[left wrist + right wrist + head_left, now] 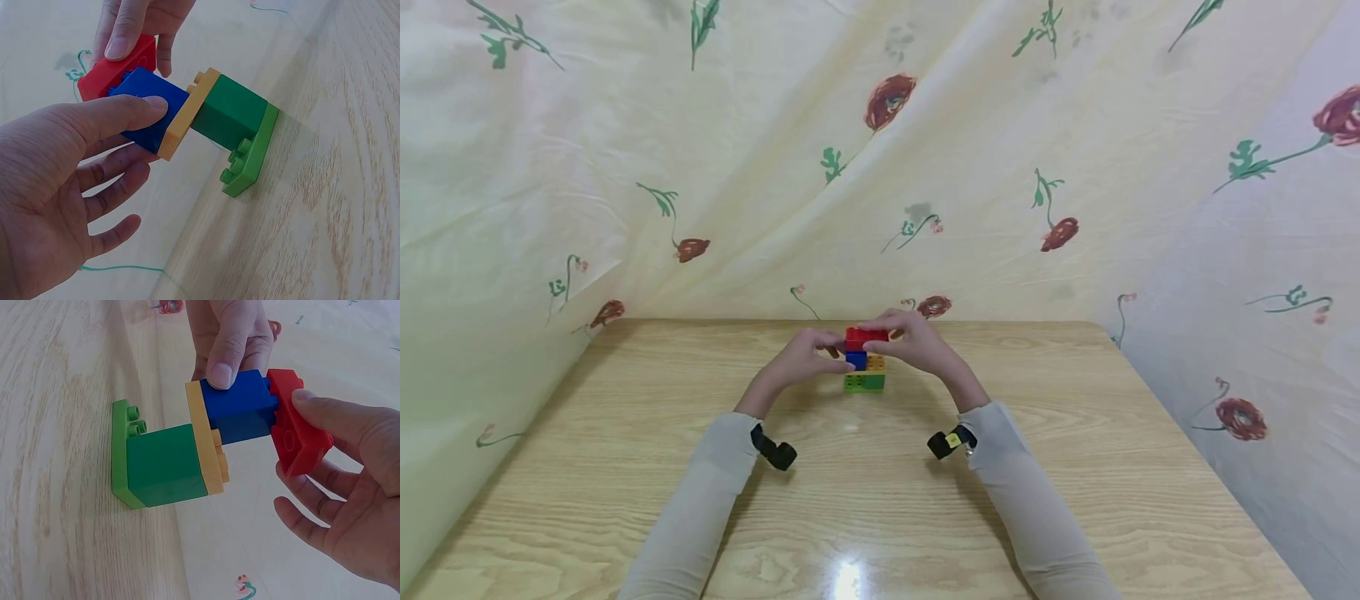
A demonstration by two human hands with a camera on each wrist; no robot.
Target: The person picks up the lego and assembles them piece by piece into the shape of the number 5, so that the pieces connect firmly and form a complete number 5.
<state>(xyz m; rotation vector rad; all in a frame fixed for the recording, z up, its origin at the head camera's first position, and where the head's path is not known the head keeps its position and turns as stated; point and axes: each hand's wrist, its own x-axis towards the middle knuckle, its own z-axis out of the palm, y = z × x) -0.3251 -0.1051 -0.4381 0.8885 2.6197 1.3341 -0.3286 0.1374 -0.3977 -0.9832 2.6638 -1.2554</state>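
Observation:
A small tower of toy building bricks stands on the table. Its base is a flat light green brick [250,164], under a dark green brick [165,465]. Above that lies a flat orange brick [205,437], then a blue brick [150,103]. At the top, a red brick [294,425] meets the blue brick's studs at a slight tilt and overhangs to the right. My left hand [805,357] pinches the blue brick between thumb and fingers. My right hand [917,342] grips the red brick, thumb on its near side and fingers behind.
The wooden table [850,517] carries the tower near its far edge. A floral cloth [760,150] hangs behind and along both sides. Each forearm wears a black wrist strap [773,448].

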